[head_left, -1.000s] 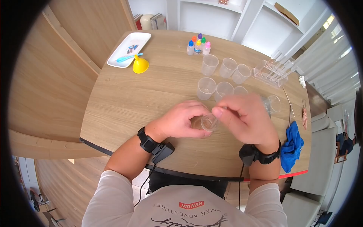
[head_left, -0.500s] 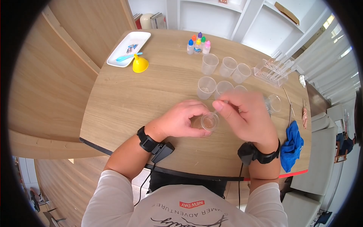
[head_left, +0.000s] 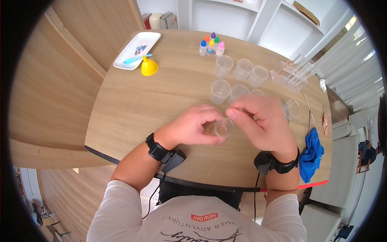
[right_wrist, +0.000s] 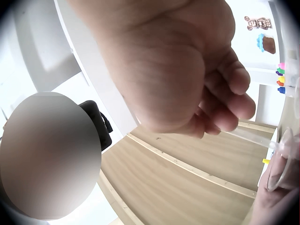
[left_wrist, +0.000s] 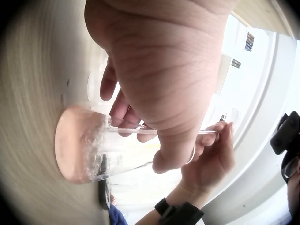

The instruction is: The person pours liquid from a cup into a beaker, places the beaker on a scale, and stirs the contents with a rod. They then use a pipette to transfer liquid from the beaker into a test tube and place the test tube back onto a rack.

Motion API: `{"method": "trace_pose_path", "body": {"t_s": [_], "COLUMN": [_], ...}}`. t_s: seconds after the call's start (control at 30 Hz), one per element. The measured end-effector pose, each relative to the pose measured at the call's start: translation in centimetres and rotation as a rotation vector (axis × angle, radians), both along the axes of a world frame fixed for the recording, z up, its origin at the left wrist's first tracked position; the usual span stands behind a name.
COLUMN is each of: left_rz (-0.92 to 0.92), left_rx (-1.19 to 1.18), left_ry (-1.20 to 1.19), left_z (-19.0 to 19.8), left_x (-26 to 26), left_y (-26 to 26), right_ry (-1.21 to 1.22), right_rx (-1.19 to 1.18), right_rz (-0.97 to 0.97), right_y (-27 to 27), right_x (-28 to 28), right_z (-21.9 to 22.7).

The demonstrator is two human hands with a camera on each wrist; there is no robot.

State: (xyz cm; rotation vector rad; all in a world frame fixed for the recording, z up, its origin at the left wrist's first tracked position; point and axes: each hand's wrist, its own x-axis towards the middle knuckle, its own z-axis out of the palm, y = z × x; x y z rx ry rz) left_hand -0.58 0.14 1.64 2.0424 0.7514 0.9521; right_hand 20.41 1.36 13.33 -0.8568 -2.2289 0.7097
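Observation:
In the head view my left hand (head_left: 193, 127) grips a small clear conical flask (head_left: 224, 128), thumb on the near side and fingers on the far side. The left wrist view shows its wide base low by the table, with bubbly liquid (left_wrist: 77, 145) that looks pinkish there. My right hand (head_left: 264, 125) is over the flask's right side, its thumb and fingers pinching a thin clear stirring rod (right_wrist: 255, 137). That rod slants down through the flask's mouth (right_wrist: 280, 159). The rod's upper end is hidden within the right hand.
Beyond the hands stand several clear plastic cups (head_left: 220, 92), dropper bottles (head_left: 211, 48) and a test tube rack (head_left: 290, 76). At far left are a white tray (head_left: 123, 60) and a yellow funnel (head_left: 149, 67). A beaker (head_left: 293, 108) and blue cloth (head_left: 311, 155) lie to the right.
The right hand's fingertips have risen slightly above the flask's rim, still holding the rod. The left hand keeps its grip on the flask. The head view has shifted a little.

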Motion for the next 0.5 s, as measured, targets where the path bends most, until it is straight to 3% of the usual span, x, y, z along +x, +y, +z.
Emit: {"method": "trace_pose_path", "body": {"t_s": [0.07, 0.17, 0.4, 0.5], "left_rz": [-0.01, -0.017, -0.009, 0.024], "left_rx": [-0.017, -0.031, 0.013, 0.072], "left_ry": [-0.009, 0.001, 0.017, -0.044], "left_z": [-0.07, -0.16, -0.33, -0.29], "left_x": [-0.08, -0.05, -0.14, 0.43], "left_y": [0.07, 0.06, 0.17, 0.23], "right_ry": [-0.059, -0.042, -0.054, 0.006], "right_rx": [0.018, 0.052, 0.027, -0.019], "right_rz": [0.18, 0.076, 0.139, 0.049], "right_y": [0.41, 0.18, 0.37, 0.31], "right_x": [0.44, 0.12, 0.26, 0.07], "right_z": [0.02, -0.18, -0.44, -0.39]}}
